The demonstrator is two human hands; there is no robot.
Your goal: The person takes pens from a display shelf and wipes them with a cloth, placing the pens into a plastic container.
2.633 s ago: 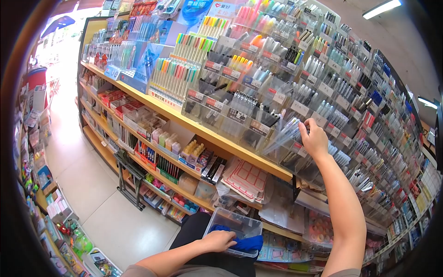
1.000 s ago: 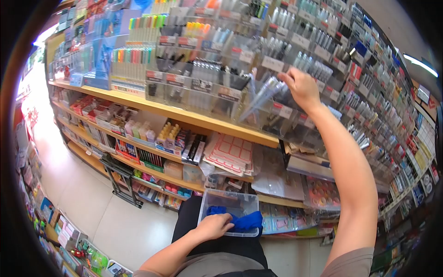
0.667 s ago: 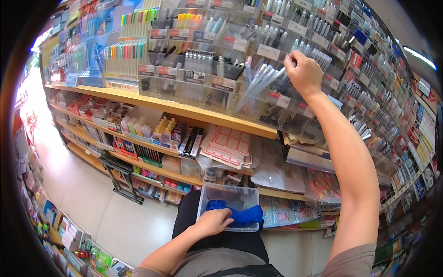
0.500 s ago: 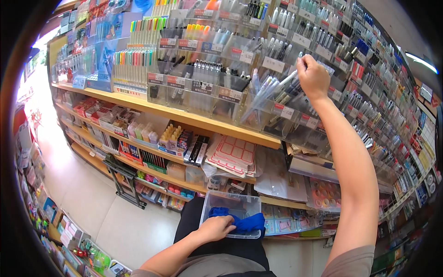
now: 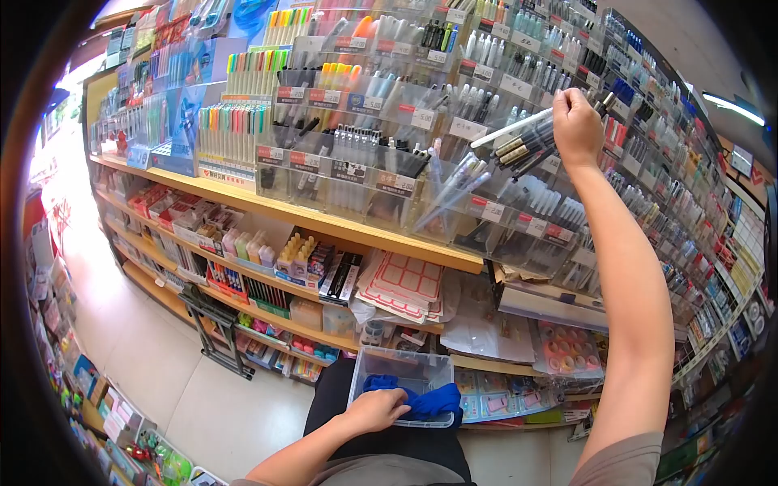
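My right hand (image 5: 578, 128) is closed around a bundle of pens (image 5: 523, 146), some dark with gold bands and one long and white. They slant to the lower left, just in front of the acrylic pen rack (image 5: 454, 206). More pens (image 5: 458, 188) lean in a compartment left of the bundle. Low in the view, my left hand (image 5: 377, 409) has its fingers curled on a blue cloth (image 5: 433, 401). That cloth lies in a clear plastic box (image 5: 405, 364) at my lap, partly over its near rim.
Price-tagged tiers of pens rise ahead and to the right. Coloured markers (image 5: 235, 130) stand at the left end of the wooden ledge (image 5: 324, 215). Lower shelves hold boxes and label sheets (image 5: 401, 279). A black folding stand (image 5: 215, 328) is on the floor at left.
My right hand has moved up and right, and the bundle of pens now shows clear of its compartment. My left hand stays on the blue cloth.
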